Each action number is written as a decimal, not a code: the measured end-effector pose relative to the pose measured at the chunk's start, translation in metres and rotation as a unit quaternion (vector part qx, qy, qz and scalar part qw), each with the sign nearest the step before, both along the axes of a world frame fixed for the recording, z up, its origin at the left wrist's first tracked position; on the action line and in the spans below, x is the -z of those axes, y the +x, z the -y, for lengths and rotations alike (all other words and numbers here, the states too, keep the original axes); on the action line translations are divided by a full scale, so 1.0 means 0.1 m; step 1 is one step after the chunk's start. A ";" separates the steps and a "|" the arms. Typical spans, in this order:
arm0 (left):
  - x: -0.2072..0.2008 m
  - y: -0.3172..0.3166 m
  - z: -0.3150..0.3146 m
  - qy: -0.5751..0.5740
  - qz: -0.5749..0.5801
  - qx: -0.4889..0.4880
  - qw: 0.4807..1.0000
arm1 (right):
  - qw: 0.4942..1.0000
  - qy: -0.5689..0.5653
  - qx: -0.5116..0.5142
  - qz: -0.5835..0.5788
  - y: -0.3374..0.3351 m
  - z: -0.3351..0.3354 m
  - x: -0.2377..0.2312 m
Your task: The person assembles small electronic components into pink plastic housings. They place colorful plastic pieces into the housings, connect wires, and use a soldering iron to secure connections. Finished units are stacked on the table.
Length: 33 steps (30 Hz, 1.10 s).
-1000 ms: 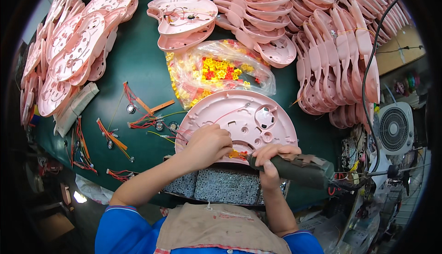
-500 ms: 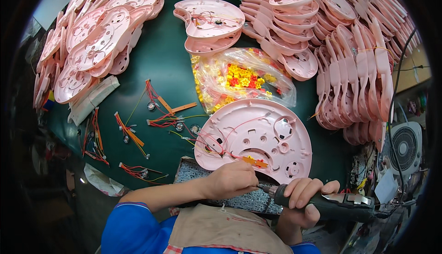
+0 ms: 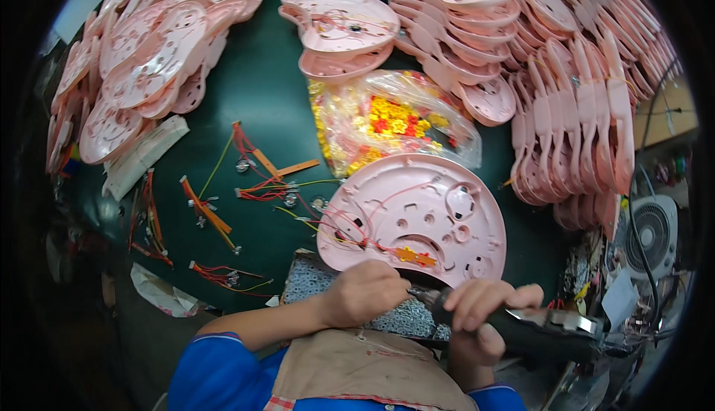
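In my right hand point(image 3: 482, 313) is a black electric screwdriver point(image 3: 551, 333), its bit pointing left toward my left hand point(image 3: 366, 292). The left fingers are pinched together at the tip of the bit; whatever they hold is too small to make out. Just beyond my hands lies a pink plastic shell point(image 3: 380, 195), hollow side up, with thin wires and a narrow orange-brown circuit strip point(image 3: 414, 255) over red and yellow pieces at its curved slot. Under my hands is a tray of small metal screws point(image 3: 304, 284), partly covered by my left arm.
A clear bag of yellow and red star-shaped pieces point(image 3: 398, 122) lies behind the shell. Wired circuit strips point(image 3: 208, 214) are spread at left. Stacked pink shells stand at far left point(image 3: 153, 53), back point(image 3: 339, 24) and right point(image 3: 573, 120). A cable point(image 3: 633, 217) hangs beside a fan point(image 3: 649, 236).
The screwdriver and my right hand have moved slightly left, the bit now at my left fingertips. My left hand stays pinched. The whole view has shifted a little.
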<state>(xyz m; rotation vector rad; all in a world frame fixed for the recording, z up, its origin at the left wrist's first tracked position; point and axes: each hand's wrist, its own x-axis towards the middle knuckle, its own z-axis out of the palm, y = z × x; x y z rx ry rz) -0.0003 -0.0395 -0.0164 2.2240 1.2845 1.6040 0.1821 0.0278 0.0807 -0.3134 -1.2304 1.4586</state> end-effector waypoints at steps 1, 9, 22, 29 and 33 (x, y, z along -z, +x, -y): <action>-0.06 -0.06 0.01 -0.008 -0.012 -0.034 0.999 | 0.999 0.032 -0.003 0.021 -0.05 -0.06 0.06; -0.06 -1.37 0.03 -0.390 0.171 -0.216 0.879 | 0.994 0.098 -0.010 0.052 -0.26 -0.38 0.63; -0.17 -1.26 -0.12 -0.441 0.209 -0.104 0.866 | 0.998 0.040 -0.017 0.046 -0.37 -0.42 0.78; -0.83 -1.06 -0.08 -0.343 -0.069 0.011 0.937 | 0.997 0.027 0.066 0.037 0.23 -0.25 0.19; -1.03 -0.71 -0.47 -0.406 -0.055 0.301 0.861 | 0.985 0.045 0.095 0.140 0.83 -0.08 0.29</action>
